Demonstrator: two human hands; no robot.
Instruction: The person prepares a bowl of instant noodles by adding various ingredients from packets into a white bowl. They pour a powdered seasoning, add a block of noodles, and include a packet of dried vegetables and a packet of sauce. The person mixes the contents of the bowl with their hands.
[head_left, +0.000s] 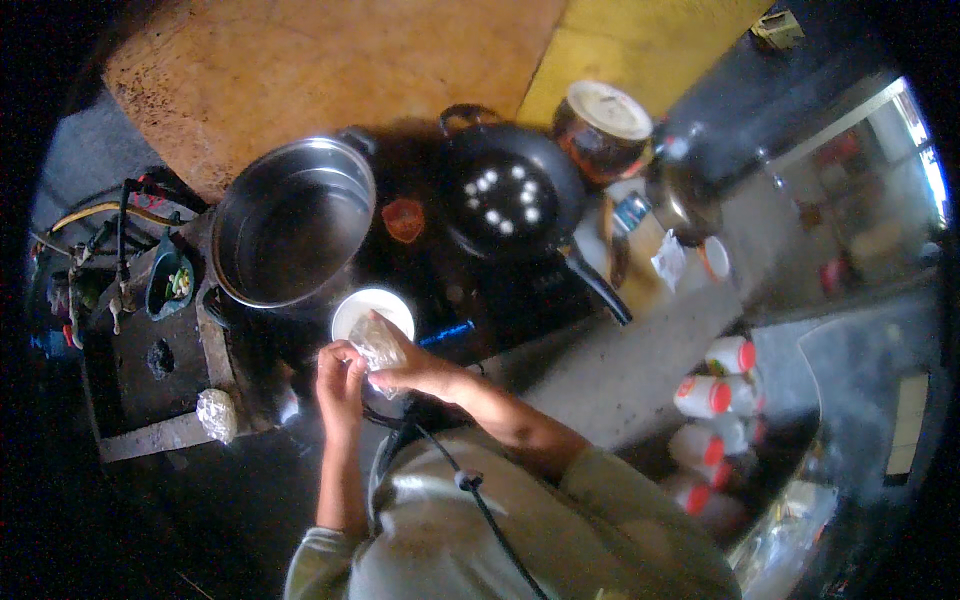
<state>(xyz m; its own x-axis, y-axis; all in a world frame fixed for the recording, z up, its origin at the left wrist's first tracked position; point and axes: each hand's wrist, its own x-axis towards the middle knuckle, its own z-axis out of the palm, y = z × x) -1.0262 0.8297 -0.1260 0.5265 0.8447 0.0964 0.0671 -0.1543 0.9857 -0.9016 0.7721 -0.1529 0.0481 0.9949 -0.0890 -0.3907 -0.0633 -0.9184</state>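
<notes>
My right hand (424, 369) is closed around a crumpled clear plastic bag (377, 341). The bag is tilted over a white bowl (345, 313) and hides part of its inside. At the bag's left side, my left hand (339, 379) has thumb and fingertips pinched together on its edge. What the bag contains is too blurred to tell. Just behind the bowl stands a wide, deep metal pot (289, 232). To the right, a black frying pan (480, 161) has several small white round pieces on its bottom, loosely in a ring.
A sink (142, 390) with a tap and teal strainer basket (166, 285) lies left, a wrapped bundle (216, 415) on its edge. The pan's handle (600, 289) points toward me. A lidded brown pot (600, 139) stands behind it. Red-lidded jars (703, 396) stand at right.
</notes>
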